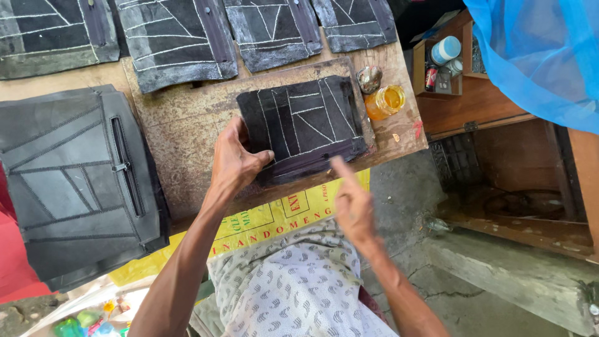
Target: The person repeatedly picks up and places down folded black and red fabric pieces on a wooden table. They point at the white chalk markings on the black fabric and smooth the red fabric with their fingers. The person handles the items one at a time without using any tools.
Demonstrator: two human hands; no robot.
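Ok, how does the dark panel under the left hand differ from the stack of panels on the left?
The dark panel is a single piece marked with white chalk lines; the stack of panels is several layers with grey seams and no chalk. The left hand touches the panel; the stack lies untouched. The stack looks larger. Both are black with a zipper.

I see even, bright daylight, no harsh shadows. Soft shade under the left hand [234, 159] on the dark leather panel [302, 125]. Right hand [350, 203] shows slight motion blur at the fingertip. Amber jar [385, 102] glows, mild glare. Wide-angle bend at edges; corners soft.
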